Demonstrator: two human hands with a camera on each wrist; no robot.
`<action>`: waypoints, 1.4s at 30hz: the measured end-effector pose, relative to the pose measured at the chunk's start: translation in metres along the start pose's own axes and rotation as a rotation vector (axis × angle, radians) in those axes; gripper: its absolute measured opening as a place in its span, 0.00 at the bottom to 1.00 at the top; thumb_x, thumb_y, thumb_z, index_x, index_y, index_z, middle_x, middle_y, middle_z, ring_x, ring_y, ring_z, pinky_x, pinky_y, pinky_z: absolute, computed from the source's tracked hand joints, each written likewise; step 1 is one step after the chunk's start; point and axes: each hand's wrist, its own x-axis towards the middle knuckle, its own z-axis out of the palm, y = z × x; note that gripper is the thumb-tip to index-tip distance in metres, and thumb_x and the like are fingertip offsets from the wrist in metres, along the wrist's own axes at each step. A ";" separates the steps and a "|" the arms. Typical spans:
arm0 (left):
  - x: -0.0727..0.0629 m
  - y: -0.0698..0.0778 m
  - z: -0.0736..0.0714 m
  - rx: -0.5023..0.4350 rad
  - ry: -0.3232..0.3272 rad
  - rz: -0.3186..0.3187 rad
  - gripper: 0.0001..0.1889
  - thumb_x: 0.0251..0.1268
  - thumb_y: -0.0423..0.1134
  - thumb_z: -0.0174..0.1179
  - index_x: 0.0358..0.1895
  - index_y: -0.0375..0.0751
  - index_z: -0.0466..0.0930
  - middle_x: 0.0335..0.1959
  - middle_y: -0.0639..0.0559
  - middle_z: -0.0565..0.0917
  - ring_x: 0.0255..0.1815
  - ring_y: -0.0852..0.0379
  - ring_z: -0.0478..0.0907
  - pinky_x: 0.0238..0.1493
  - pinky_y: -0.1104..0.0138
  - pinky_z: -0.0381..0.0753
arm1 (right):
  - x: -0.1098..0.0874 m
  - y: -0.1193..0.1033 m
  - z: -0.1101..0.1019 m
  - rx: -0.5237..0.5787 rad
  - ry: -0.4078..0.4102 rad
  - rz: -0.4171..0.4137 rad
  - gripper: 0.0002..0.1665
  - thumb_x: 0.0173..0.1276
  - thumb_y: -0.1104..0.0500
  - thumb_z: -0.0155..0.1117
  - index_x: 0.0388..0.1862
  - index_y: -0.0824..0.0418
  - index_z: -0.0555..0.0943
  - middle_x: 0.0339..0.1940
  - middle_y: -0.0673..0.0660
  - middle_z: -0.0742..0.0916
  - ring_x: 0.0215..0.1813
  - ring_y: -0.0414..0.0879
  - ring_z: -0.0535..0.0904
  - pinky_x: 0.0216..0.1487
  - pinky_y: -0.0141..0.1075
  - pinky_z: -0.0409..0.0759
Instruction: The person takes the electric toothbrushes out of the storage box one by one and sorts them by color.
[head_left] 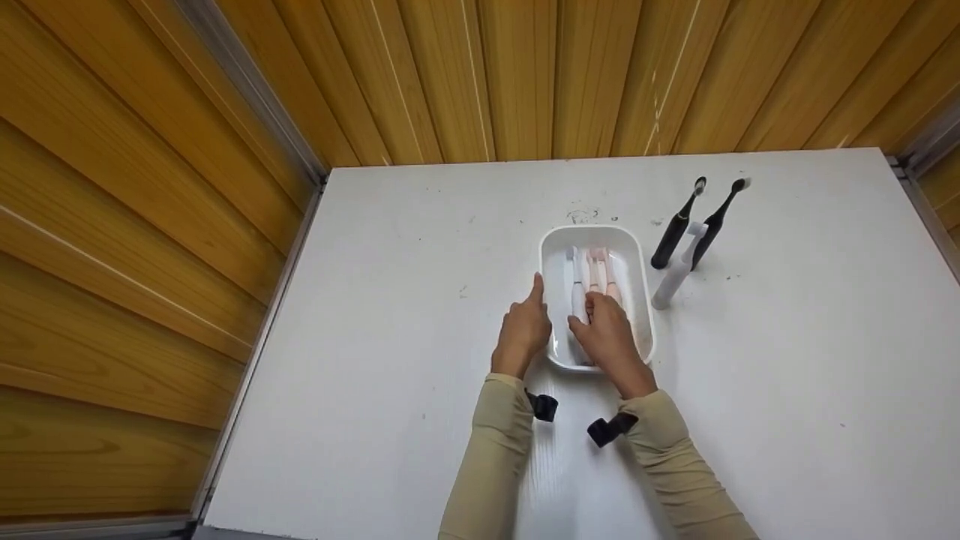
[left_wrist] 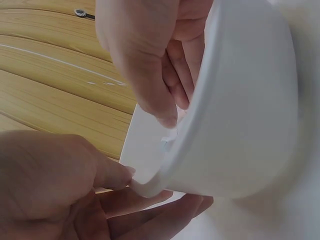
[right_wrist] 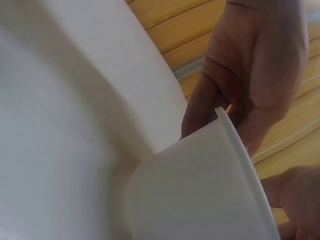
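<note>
My left hand (head_left: pixel 524 328) holds the left side of a white tray (head_left: pixel 646 330). In the left wrist view its thumb lies on the rim, fingers along the outside wall. My right hand (head_left: pixel 611 335) reaches inside the tray, its fingers curled at the handle of the middle, pink electric toothbrush (head_left: pixel 594 274); its fingertips are partly hidden. To its left lies a white electric toothbrush (head_left: pixel 577 289), to its right another pink toothbrush (head_left: pixel 611 283), all heads away from me. The right wrist view shows mainly the tray's outer wall (right_wrist: pixel 195 190).
Right of the tray stand two black electric toothbrushes (head_left: pixel 670 240) and a white toothbrush (head_left: pixel 673 283), upright on the white table (head_left: pixel 390 300). Wood-look panels (head_left: pixel 517 82) border the table at the back and left. Each wrist wears a small black camera (head_left: pixel 545 407).
</note>
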 end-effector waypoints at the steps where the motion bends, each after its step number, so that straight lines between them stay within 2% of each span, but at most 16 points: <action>1: 0.000 0.000 0.000 0.005 0.007 0.012 0.28 0.76 0.39 0.43 0.76 0.51 0.52 0.50 0.36 0.83 0.42 0.45 0.83 0.43 0.56 0.79 | 0.000 -0.001 0.001 -0.017 -0.009 -0.001 0.23 0.59 0.61 0.66 0.48 0.76 0.75 0.40 0.68 0.80 0.44 0.61 0.76 0.50 0.51 0.72; 7: -0.002 -0.001 0.000 -0.001 0.028 0.054 0.28 0.76 0.38 0.44 0.76 0.47 0.52 0.52 0.38 0.83 0.44 0.45 0.83 0.45 0.56 0.79 | 0.004 -0.006 0.006 -0.072 -0.041 -0.009 0.17 0.58 0.61 0.64 0.39 0.74 0.75 0.33 0.64 0.78 0.36 0.57 0.73 0.42 0.51 0.71; 13: -0.001 0.000 0.000 -0.005 0.029 0.044 0.28 0.76 0.39 0.44 0.76 0.48 0.52 0.50 0.37 0.83 0.41 0.46 0.83 0.43 0.57 0.79 | 0.008 -0.006 0.013 -0.070 -0.053 -0.031 0.12 0.57 0.63 0.66 0.31 0.72 0.76 0.25 0.59 0.76 0.31 0.54 0.71 0.36 0.46 0.69; 20: -0.001 0.000 0.000 -0.008 0.038 0.040 0.28 0.76 0.39 0.44 0.76 0.47 0.53 0.48 0.37 0.84 0.38 0.47 0.82 0.40 0.57 0.79 | 0.013 -0.006 0.015 -0.026 -0.092 0.014 0.15 0.59 0.63 0.65 0.39 0.74 0.79 0.31 0.64 0.82 0.34 0.54 0.75 0.40 0.47 0.73; 26: 0.000 -0.002 0.000 0.000 0.035 0.024 0.28 0.76 0.39 0.44 0.76 0.48 0.53 0.48 0.36 0.84 0.43 0.44 0.83 0.43 0.56 0.79 | 0.019 -0.008 0.017 0.005 -0.105 0.065 0.14 0.59 0.61 0.65 0.37 0.73 0.80 0.31 0.65 0.84 0.35 0.55 0.77 0.41 0.47 0.75; 33: 0.000 -0.003 0.000 -0.008 0.012 0.000 0.28 0.76 0.39 0.44 0.76 0.49 0.52 0.50 0.36 0.83 0.42 0.45 0.83 0.43 0.56 0.79 | 0.021 -0.008 0.015 0.013 -0.150 0.123 0.20 0.59 0.58 0.66 0.43 0.74 0.81 0.41 0.69 0.86 0.42 0.58 0.80 0.47 0.48 0.77; 37: 0.001 -0.002 0.001 -0.008 0.009 -0.004 0.28 0.76 0.40 0.44 0.76 0.50 0.52 0.49 0.37 0.84 0.42 0.46 0.83 0.43 0.56 0.79 | 0.021 -0.006 0.013 0.004 -0.183 0.135 0.21 0.60 0.56 0.67 0.43 0.75 0.82 0.42 0.70 0.86 0.41 0.57 0.81 0.45 0.47 0.77; 42: 0.001 -0.001 0.001 -0.011 0.010 0.000 0.28 0.76 0.40 0.43 0.76 0.51 0.52 0.50 0.36 0.83 0.46 0.44 0.82 0.46 0.55 0.78 | 0.023 -0.006 0.011 -0.002 -0.169 0.152 0.20 0.60 0.54 0.67 0.40 0.72 0.84 0.40 0.68 0.86 0.37 0.55 0.81 0.41 0.44 0.77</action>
